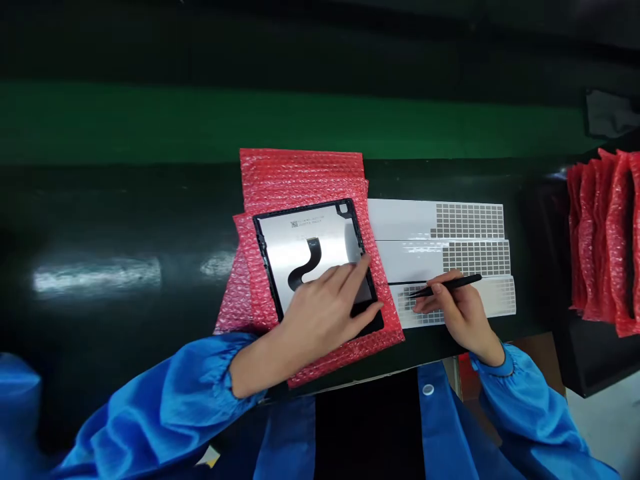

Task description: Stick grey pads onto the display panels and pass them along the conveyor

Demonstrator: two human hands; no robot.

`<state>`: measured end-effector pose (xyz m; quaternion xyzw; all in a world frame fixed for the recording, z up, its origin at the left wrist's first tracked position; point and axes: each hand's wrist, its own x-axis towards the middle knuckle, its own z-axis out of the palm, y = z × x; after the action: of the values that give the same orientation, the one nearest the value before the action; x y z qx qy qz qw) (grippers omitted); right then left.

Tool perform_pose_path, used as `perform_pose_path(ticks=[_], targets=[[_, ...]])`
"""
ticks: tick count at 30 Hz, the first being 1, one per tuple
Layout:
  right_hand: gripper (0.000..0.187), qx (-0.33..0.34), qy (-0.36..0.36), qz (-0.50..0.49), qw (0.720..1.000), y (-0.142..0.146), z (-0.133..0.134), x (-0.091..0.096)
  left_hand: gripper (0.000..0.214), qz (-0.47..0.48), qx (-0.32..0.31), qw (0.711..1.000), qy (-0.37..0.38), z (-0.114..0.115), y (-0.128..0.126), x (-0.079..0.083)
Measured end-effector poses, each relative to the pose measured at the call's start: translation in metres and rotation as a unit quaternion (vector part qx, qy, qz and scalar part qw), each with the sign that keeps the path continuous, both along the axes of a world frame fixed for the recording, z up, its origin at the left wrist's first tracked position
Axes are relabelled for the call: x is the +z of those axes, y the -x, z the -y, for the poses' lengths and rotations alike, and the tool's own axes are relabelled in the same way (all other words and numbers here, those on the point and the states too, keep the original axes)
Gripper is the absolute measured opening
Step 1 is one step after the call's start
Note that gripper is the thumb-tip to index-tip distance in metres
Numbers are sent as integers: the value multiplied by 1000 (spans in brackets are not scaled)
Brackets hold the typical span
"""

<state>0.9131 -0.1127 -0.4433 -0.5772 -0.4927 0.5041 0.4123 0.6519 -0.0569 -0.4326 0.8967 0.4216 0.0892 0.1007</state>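
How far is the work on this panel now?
Done: the panel lies on red bubble wrap, and parts of the sticker sheets look bare. In hand: the left hand presses the panel; the right hand holds black tweezers to the nearest sheet. Left: many grey squares remain on the sheets.

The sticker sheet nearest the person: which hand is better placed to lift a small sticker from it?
Probably the right hand: it holds the black tweezers with their tip over that sheet. The left hand lies flat on the panel.

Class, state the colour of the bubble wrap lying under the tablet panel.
The bubble wrap is red, clearest in the head view.
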Motion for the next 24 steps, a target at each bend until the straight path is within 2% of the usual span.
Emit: perform_pose_path(ticks=[2,4,6,9,24], targets=[[32,7,-11,24,1000,1,2,-8,62,39,-80,995,-49,17,-6,-7],[32,11,-24,45,999,2,0,-14,68,39,-153,986,-56,34,-12,-15],[33,14,-33,62,997,2,-2,-18,81,13,-179,983,-51,45,-16,-21],[33,21,-48,86,995,2,-4,-20,91,-5,-171,984,-42,50,-18,-27],[30,38,-52,110,992,2,-7,-19,91,14,-160,986,-43,45,-19,-29]])
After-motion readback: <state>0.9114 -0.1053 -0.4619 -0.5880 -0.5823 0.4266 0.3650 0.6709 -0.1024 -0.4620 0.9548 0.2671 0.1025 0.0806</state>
